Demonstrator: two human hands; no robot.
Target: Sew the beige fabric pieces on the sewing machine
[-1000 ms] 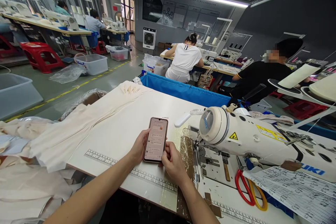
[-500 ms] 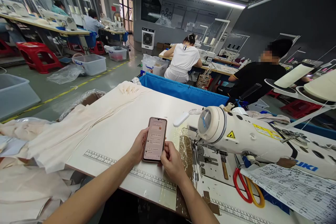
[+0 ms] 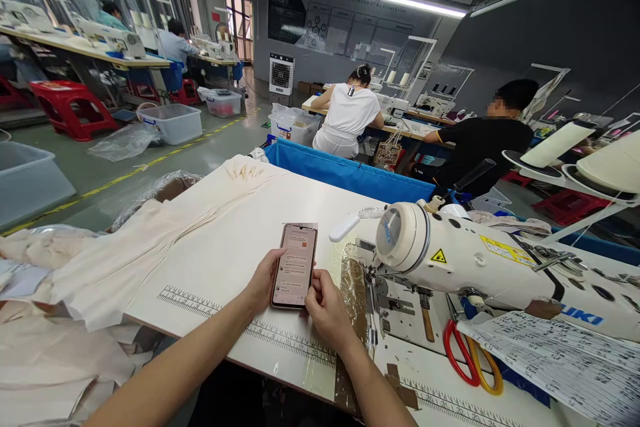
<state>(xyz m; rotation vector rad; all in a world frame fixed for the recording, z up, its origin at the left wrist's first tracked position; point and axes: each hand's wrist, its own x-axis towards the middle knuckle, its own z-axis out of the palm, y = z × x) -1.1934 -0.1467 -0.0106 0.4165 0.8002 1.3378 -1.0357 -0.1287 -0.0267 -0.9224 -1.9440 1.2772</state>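
A smartphone [image 3: 294,270] with a lit screen of message bubbles is held upright, slightly tilted, above the white sewing table [image 3: 220,247]. My left hand [image 3: 261,282] grips it along the left edge, thumb on the front and the other fingers hidden behind. At the lower right edge, my right hand [image 3: 327,307] is closed, thumb and curled fingers against the phone. Just right of that hand stands a white sewing machine [image 3: 460,253]. Scissors [image 3: 463,353] with one red and one yellow handle lie below the machine arm.
Pale fabric pieces [image 3: 115,267] spread over the table's left side and hang off it. A written sheet [image 3: 565,360] lies at the right, near thread cones [image 3: 560,143]. Behind the table runs a blue cloth bin [image 3: 345,170]. Co-workers sit at other machines beyond.
My hands and the phone stay practically still. The co-worker in black at the right has shifted a little to the left, with a forearm now showing on their table.
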